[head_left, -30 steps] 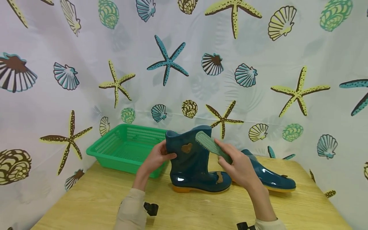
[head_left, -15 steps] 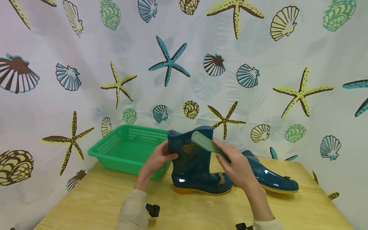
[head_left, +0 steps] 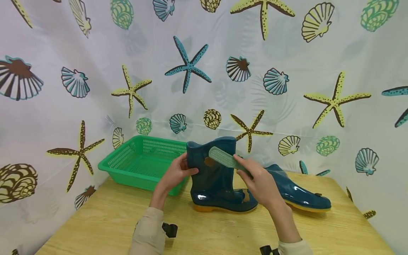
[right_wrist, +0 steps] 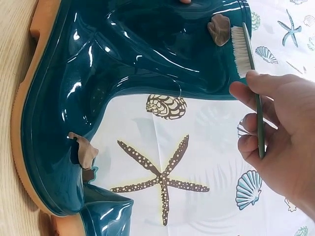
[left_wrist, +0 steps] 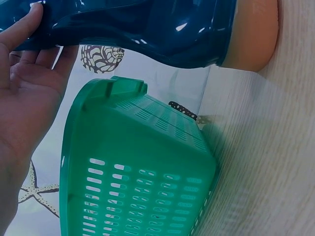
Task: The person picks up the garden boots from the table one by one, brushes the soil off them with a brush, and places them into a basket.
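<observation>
A dark blue rubber boot (head_left: 211, 182) with an orange sole stands upright on the table, toe to the right. My left hand (head_left: 175, 173) grips its shaft from the back edge, thumb on the near side. In my right hand (head_left: 262, 182) is a green scrub brush (head_left: 224, 158), held by its handle. The brush's white bristles (right_wrist: 241, 51) face the upper shaft, close beside a brown patch (right_wrist: 219, 29); whether they press on it I cannot tell. Another brown patch (right_wrist: 84, 150) clings to the boot's toe area.
Behind and right of the upright boot, a second blue boot (head_left: 301, 193) leans low on the table (head_left: 191, 237). A green plastic basket (head_left: 134, 180) stands at the back left, close to my left hand. A shell-and-starfish patterned curtain (head_left: 204, 95) hangs behind the table.
My right hand has carried the brush a little left across the boot's shaft, over towards the upper brown patch. The left hand and the boot have stayed in place.
</observation>
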{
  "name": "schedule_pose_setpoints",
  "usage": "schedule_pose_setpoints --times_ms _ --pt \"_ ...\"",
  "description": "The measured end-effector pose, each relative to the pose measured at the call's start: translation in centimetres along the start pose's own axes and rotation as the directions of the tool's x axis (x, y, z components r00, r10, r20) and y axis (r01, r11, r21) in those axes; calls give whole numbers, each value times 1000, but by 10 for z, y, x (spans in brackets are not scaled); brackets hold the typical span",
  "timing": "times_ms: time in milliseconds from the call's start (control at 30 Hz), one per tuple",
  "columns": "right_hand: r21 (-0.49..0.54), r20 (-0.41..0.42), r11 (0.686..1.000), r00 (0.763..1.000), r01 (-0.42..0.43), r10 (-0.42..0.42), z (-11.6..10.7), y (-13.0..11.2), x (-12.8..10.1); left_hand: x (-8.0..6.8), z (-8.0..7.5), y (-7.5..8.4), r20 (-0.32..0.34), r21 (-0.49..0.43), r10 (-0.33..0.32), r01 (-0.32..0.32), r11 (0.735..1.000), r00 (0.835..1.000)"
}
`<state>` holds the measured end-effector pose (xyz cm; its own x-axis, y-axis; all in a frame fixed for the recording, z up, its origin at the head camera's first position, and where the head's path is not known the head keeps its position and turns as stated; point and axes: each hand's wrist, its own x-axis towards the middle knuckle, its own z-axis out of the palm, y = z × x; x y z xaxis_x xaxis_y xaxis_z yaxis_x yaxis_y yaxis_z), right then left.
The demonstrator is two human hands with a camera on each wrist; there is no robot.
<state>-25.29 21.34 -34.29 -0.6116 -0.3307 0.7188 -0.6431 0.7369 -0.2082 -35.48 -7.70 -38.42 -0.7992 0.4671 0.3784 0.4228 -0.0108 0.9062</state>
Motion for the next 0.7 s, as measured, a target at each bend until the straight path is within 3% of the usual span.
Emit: schedule_pose_setpoints --times_ms 300,700 --pt "7 41 999 998 -38 37 -2 0 -1 1 3 0 12 -22 16 -16 1000 1000" --pt "56 118 996 992 -62 55 -5 2 -2 0 3 -1 -6 -34 -11 11 999 1000"
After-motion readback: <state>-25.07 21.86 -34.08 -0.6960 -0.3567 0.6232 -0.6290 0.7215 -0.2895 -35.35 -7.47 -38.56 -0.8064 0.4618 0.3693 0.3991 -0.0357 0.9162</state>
